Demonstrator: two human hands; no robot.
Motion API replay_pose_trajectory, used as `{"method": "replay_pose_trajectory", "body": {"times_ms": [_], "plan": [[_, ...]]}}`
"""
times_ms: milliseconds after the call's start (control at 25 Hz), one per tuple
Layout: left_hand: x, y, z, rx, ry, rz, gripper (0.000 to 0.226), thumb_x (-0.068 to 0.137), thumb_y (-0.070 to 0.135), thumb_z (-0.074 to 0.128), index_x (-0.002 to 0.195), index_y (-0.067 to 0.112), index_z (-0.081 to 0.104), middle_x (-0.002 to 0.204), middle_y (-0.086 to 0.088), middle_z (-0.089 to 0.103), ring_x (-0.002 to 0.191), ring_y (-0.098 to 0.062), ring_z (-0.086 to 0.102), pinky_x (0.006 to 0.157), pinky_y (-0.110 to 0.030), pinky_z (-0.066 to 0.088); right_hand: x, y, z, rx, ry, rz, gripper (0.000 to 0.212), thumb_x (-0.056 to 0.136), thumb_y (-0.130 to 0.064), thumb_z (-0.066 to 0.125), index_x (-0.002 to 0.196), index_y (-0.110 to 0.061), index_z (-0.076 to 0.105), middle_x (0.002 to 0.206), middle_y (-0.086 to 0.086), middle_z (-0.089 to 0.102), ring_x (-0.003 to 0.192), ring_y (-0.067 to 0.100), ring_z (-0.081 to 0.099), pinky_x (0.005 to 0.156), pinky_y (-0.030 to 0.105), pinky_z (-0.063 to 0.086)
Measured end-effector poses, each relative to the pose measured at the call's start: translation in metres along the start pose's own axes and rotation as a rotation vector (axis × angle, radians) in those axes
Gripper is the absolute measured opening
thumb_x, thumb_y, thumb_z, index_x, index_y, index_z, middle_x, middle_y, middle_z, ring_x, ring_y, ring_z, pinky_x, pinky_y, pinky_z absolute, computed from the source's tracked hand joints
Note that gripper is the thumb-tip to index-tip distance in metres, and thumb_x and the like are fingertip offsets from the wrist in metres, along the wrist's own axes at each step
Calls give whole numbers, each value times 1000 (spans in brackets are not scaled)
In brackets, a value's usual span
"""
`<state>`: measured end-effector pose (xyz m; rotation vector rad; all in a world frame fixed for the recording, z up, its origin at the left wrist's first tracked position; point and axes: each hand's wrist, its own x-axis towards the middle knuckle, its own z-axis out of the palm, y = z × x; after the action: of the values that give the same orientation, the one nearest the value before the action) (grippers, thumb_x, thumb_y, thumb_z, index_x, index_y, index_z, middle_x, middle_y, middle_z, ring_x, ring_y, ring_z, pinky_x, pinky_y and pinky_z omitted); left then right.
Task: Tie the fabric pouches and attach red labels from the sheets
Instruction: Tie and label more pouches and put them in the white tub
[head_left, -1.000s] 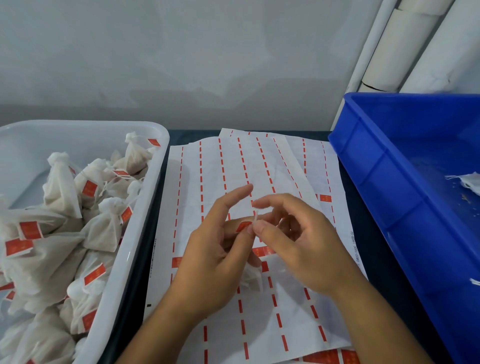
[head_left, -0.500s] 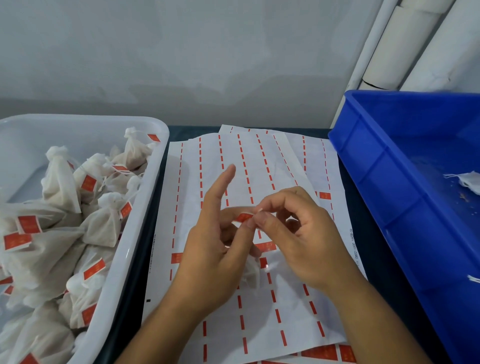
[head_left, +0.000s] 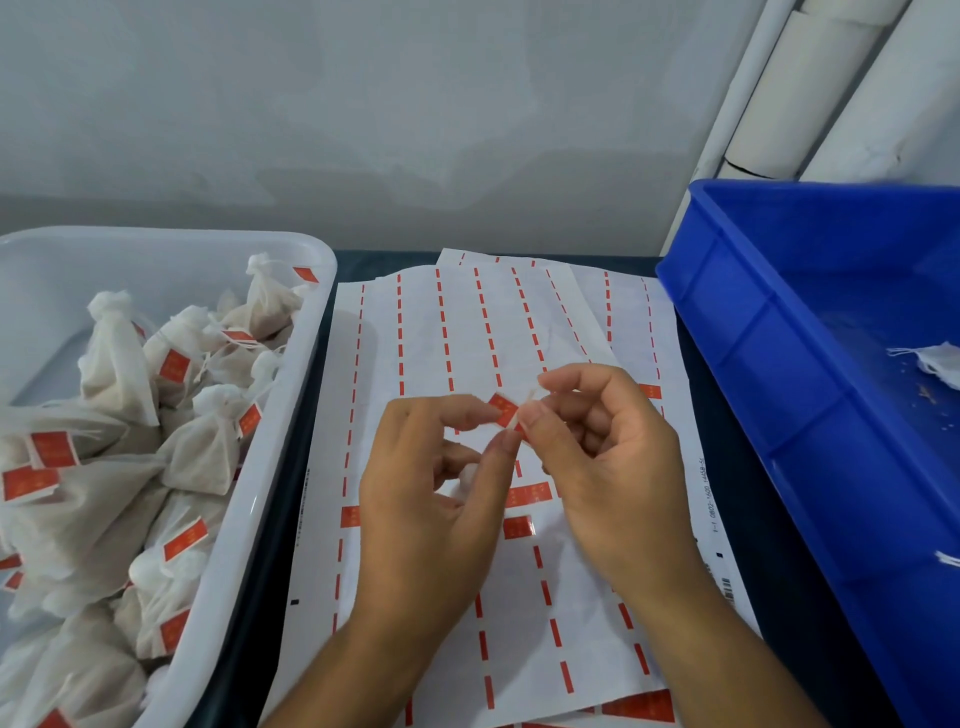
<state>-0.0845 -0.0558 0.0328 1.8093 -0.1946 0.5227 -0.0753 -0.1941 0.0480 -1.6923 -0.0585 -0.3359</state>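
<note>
Head view, centre frame: left hand (head_left: 431, 499) and right hand (head_left: 602, 457) both pinch a small red paper label (head_left: 503, 408) at their fingertips, above the white backing sheets (head_left: 467, 332); tied white fabric pouches (head_left: 119, 467) fill the white plastic tray (head_left: 291, 415) at left; blue plastic crate (head_left: 779, 374) at right.

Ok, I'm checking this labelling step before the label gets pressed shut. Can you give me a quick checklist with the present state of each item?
1. Red label held between both hands: ok.
2. Left hand pinches the label: ok.
3. Right hand pinches the white string at the label: ok.
4. String fully inside the fold: cannot tell.
5. Pouch knot tight: cannot tell, pouch hidden behind the hands.
6. White tray at left holds labelled pouches: ok.
</note>
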Motion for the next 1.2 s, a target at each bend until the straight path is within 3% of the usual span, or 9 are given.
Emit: {"method": "replay_pose_trajectory", "body": {"times_ms": [80,200,360,520,600,760,880,1000,1200], "plan": [[1,0,1,78,21,19,13,91,26,76,103,27,73,102,5,62,79,-17,68,62,-15,54,-1,-1,1,2,15,-16,23,84,-44,72,104,-34,65,91,-15,73,88,12,73,69,17,58],[2,-1,0,109,42,17,12,89,24,76,101,20,77,97,6,63,82,-15,67,67,-11,52,-1,-1,1,2,22,-39,19,84,-41,74,99,-33,65,88,-16,73,84,12,72,67,16,58],[3,0,-1,80,57,-6,8,90,21,76,96,27,75,95,14,63,83,-15,68,68,-13,52,0,1,1,-60,-2,-64,18,87,-41,75,101,-36,64,93,-20,72,85,10,71,66,12,55],[5,0,-1,54,38,-71,11,92,26,71,91,36,69,94,18,61,83,-14,67,65,-16,52,3,4,-3,-154,-75,-35,31,86,-55,70,115,-48,60,110,-29,64,94,4,66,67,10,53],[6,0,-1,50,15,-85,7,93,31,68,89,37,67,93,18,60,82,-14,66,65,-15,51,5,4,-5,-167,-147,-38,27,91,-57,66,116,-51,62,111,-29,65,99,2,66,69,9,53],[5,1,1,-10,-44,-135,6,94,41,61,91,36,64,94,17,62,83,-18,68,66,-27,56,3,2,-5,-122,-183,-99,9,96,-40,66,103,-43,70,103,-24,73,100,4,70,76,12,56],[3,0,0,-73,-70,-187,7,96,45,64,95,39,61,91,8,66,80,-19,67,64,-25,54,3,2,-5,-137,-175,-127,5,97,-39,65,100,-40,69,99,-20,73,99,8,71,78,15,57],[1,-1,-2,-144,-136,-248,27,86,38,69,107,47,54,103,11,65,90,-17,67,71,-29,58,5,-2,-5,-197,-130,-175,5,95,-41,62,97,-42,66,95,-21,70,94,7,70,74,13,55],[3,-8,0,-6,-103,-218,54,86,26,79,127,45,49,116,24,59,112,-2,60,90,-15,53,12,-21,11,-322,-100,-323,11,95,-35,63,95,-46,60,90,-23,66,95,1,66,74,8,52]]}}
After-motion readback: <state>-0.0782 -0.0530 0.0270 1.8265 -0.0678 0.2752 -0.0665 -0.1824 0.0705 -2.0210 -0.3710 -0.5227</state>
